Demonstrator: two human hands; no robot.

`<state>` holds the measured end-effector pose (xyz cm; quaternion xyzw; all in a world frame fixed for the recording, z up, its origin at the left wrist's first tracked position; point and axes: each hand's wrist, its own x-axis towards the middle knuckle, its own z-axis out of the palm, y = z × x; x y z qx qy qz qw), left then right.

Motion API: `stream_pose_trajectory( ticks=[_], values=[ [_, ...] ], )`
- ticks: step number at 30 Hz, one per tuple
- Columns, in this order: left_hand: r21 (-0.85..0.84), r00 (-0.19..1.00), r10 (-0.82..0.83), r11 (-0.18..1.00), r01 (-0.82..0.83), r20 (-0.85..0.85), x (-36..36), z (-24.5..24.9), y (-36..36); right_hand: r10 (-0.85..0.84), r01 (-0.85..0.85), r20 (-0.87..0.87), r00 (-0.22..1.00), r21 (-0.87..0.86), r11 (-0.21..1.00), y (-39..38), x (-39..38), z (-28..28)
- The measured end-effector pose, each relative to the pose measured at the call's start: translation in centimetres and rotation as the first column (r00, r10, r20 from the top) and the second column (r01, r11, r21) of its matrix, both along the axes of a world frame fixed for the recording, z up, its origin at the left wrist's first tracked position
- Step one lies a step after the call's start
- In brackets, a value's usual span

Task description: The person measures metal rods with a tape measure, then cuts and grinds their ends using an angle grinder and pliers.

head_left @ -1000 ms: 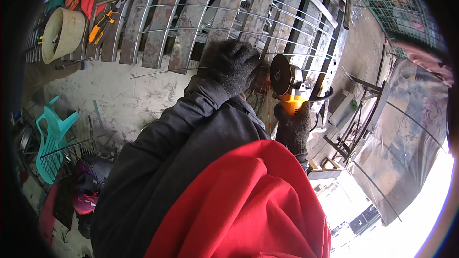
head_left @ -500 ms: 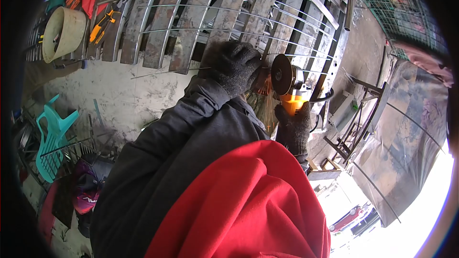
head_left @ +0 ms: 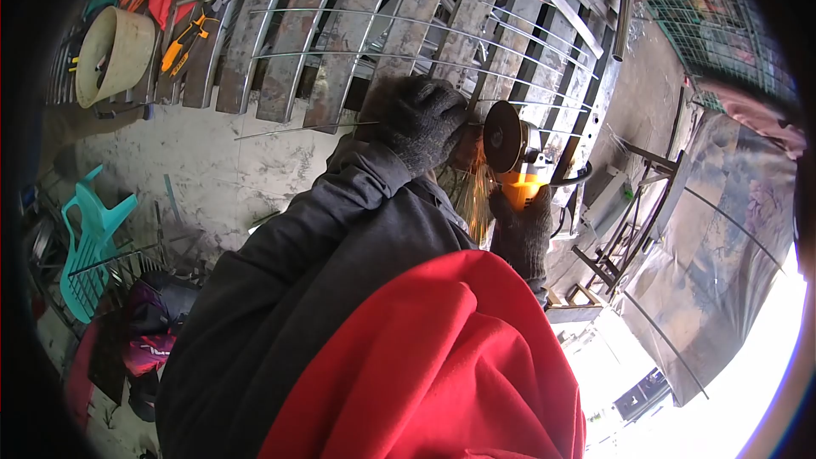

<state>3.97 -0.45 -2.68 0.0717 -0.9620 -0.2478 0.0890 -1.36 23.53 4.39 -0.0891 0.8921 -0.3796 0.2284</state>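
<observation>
Head view: left hand (head_left: 421,123) clamped on thin rod (head_left: 289,129), right hand (head_left: 520,231) clamped round orange grinder (head_left: 520,187), sparks (head_left: 478,195) beside disc (head_left: 503,136), over slatted surface (head_left: 289,42).

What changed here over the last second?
More sparks now spray from the grinding disc toward the person. Nothing was picked up or let go: the right hand still grips the orange angle grinder, and the left hand still rests on the metal slats.

Two gloved hands (head_left: 422,119) (head_left: 520,234), one angle grinder (head_left: 508,146), one teal chair (head_left: 89,242), one bucket (head_left: 115,55)
</observation>
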Motion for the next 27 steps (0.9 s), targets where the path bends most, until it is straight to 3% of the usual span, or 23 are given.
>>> stream_pose_trajectory(
  ticks=[1,3,7,9,12,16,18,22,24,27],
  values=[
    [0.0,1.0,0.0,1.0,0.0,-0.001,-0.1,-0.3,0.1,-0.005,0.006,0.009,1.0,-0.052,0.999,-0.2,-0.1,-0.1],
    [-0.064,0.978,0.05,0.996,-0.064,-0.204,-0.3,-0.9,0.1,-0.043,0.043,0.034,0.998,0.007,0.999,-0.6,-0.2,0.1],
    [-0.066,0.979,0.028,0.997,-0.043,-0.203,-0.2,0.2,-0.2,-0.074,0.081,0.071,0.995,-0.103,0.991,-1.1,-0.1,0.4],
    [0.063,0.997,0.018,0.998,-0.013,-0.081,-0.2,-0.5,0.1,-0.073,0.07,0.076,0.994,0.043,0.997,-1.1,-0.3,0.8],
    [-0.054,0.998,-0.008,0.999,0.005,-0.066,-0.2,-0.3,0.0,-0.04,0.038,0.069,0.997,0.03,0.999,0.1,-0.5,-0.5],
    [0.032,0.998,0.033,0.999,-0.031,-0.052,-0.1,0.0,0.0,0.014,-0.015,0.029,0.999,0.024,1.0,0.5,-0.6,-0.9],
    [0.045,1.0,0.018,0.999,-0.017,-0.015,-0.1,0.3,0.0,0.046,-0.04,-0.041,0.998,0.147,0.988,-0.1,-0.8,-0.4],
    [-0.018,0.993,-0.012,1.0,0.01,-0.12,-0.2,-0.6,0.2,0.039,-0.038,-0.028,0.999,0.048,0.998,-0.3,-0.5,0.1],
    [0.09,0.989,-0.006,0.996,0.019,-0.151,-0.3,-0.9,0.0,-0.007,0.005,0.057,0.998,0.035,0.999,-1.0,-0.5,1.1],
    [0.108,0.98,0.028,0.994,-0.007,-0.197,-0.4,-1.1,0.2,-0.044,0.042,0.051,0.998,0.035,0.999,0.0,-0.5,-0.5]
  ],
)
